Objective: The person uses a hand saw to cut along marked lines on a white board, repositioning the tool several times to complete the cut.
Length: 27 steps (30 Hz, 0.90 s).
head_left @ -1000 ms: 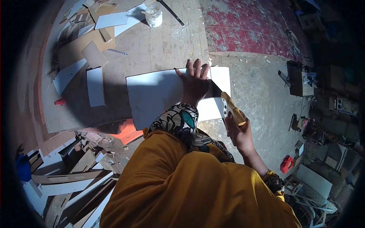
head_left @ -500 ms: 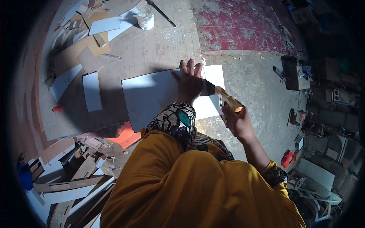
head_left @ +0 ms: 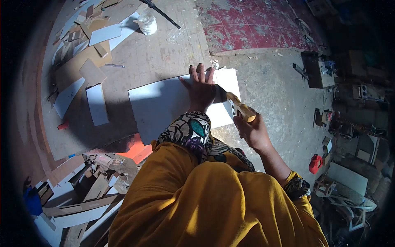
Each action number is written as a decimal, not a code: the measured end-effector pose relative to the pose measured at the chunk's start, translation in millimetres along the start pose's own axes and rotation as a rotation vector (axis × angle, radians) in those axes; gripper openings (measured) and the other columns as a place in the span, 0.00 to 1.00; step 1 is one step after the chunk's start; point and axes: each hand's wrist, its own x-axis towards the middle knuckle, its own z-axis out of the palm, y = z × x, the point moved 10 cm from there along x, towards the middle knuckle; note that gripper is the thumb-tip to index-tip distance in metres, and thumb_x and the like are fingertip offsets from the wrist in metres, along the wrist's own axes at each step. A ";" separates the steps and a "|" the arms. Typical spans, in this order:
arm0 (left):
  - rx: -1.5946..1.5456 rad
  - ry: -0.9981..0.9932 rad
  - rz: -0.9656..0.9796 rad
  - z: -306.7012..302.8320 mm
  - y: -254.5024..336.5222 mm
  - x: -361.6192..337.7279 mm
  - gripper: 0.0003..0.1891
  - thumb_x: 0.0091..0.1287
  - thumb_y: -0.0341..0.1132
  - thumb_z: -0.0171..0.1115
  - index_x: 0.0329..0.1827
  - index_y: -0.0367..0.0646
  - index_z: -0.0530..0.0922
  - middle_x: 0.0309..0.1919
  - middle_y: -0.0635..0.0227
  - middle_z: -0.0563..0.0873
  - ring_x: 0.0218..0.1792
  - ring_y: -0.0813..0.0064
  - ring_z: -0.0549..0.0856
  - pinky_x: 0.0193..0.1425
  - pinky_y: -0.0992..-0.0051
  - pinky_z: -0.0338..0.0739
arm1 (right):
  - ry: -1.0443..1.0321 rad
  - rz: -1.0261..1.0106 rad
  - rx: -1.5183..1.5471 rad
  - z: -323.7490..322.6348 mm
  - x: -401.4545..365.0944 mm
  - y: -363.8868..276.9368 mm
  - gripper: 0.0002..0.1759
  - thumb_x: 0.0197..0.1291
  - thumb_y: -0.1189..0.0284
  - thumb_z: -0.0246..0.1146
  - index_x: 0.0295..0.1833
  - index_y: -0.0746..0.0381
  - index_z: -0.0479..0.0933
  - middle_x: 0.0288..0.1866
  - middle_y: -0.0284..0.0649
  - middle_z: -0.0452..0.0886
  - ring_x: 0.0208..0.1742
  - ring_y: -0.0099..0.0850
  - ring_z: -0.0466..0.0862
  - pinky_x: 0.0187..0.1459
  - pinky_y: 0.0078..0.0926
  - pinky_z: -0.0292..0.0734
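Note:
A white board (head_left: pixel 158 105) lies across the wooden worktable, its right end sticking out past the table edge. My left hand (head_left: pixel 201 92) presses flat on it with the fingers spread toward the far edge. Just right of that hand is a handsaw (head_left: pixel 240 108) with a light wooden handle and a dark blade. My right hand (head_left: pixel 253 131) is closed around the handle. Part of the blade shows over the board beside my left fingers; the rest is hidden.
On the worktable (head_left: pixel 135 68) are white and brown offcuts (head_left: pixel 96 105), a pen (head_left: pixel 115 65), a white jar (head_left: pixel 147 24) and a dark bar (head_left: pixel 164 15). Scrap wood (head_left: pixel 88 193) piles up at lower left. A red container (head_left: pixel 315 164) stands on the floor at right.
My right hand and the saw have shifted slightly left, closer to my left hand. My left hand stays flat on the board. The whole view has turned a little.

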 end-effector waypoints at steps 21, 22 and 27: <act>-0.033 0.046 0.022 0.3 3.0 -2.3 0.25 0.67 0.46 0.50 0.69 0.62 0.65 0.73 0.63 0.60 0.74 0.49 0.53 0.60 0.19 0.39 | 0.028 0.056 0.021 -16.9 -14.5 -0.3 0.12 0.62 0.76 0.63 0.49 0.69 0.72 0.29 0.29 0.75 0.24 0.13 0.69 0.24 0.14 0.63; -0.021 0.028 0.009 2.1 2.1 -1.3 0.26 0.68 0.47 0.48 0.70 0.63 0.64 0.74 0.64 0.59 0.75 0.50 0.51 0.61 0.20 0.39 | 0.059 -0.014 -0.036 -18.5 -17.5 -0.9 0.15 0.62 0.74 0.64 0.50 0.71 0.72 0.30 0.32 0.78 0.26 0.17 0.73 0.27 0.18 0.69; -0.028 0.017 -0.020 5.9 -2.9 0.3 0.25 0.70 0.47 0.45 0.71 0.63 0.63 0.75 0.66 0.58 0.76 0.52 0.49 0.64 0.23 0.37 | 0.054 -0.102 -0.273 4.0 -44.6 -7.7 0.12 0.60 0.76 0.64 0.45 0.70 0.73 0.35 0.40 0.80 0.36 0.21 0.74 0.39 0.23 0.72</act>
